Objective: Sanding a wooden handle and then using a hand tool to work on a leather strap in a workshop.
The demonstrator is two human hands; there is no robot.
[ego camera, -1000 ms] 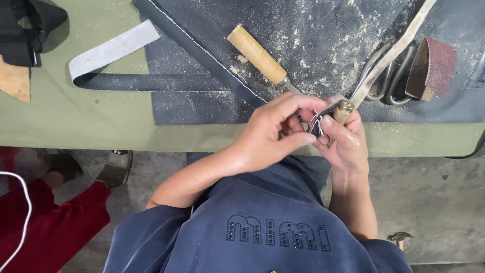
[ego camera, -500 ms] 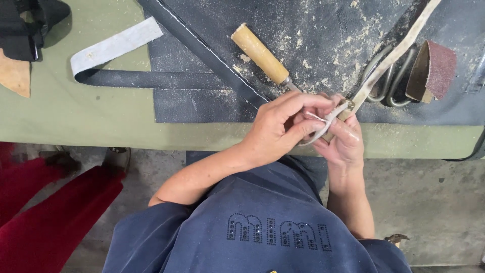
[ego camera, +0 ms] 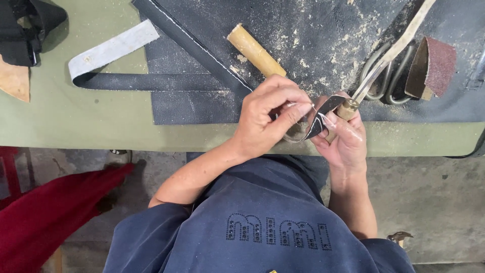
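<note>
Standing right behind this person at the bench, looking down. Both hands are bunched together at the near edge of the olive-green table, working on a small dark leather strap piece that curls up between them. The left hand has its fingers closed in a tight pinch on what looks like a pale thread right at the strap's edge. The right hand is wrapped under the strap, thumb on top, so it's propped steady against the pull. A brass-coloured fitting sits at the right fingertips, with a tan strip running up and away from it; I can't tell if the hand grips that too.

Holding it off the table edge probably makes sense: room to draw the thread without snagging.

Around them: a big dark leather sheet dusted with pale shavings, a white-stitched seam along one edge. A smooth wooden tool handle lies on it just beyond the left hand. A grey-backed strap folds over to the left, metal rings and a folded bit of reddish sandpaper to the right.
</note>
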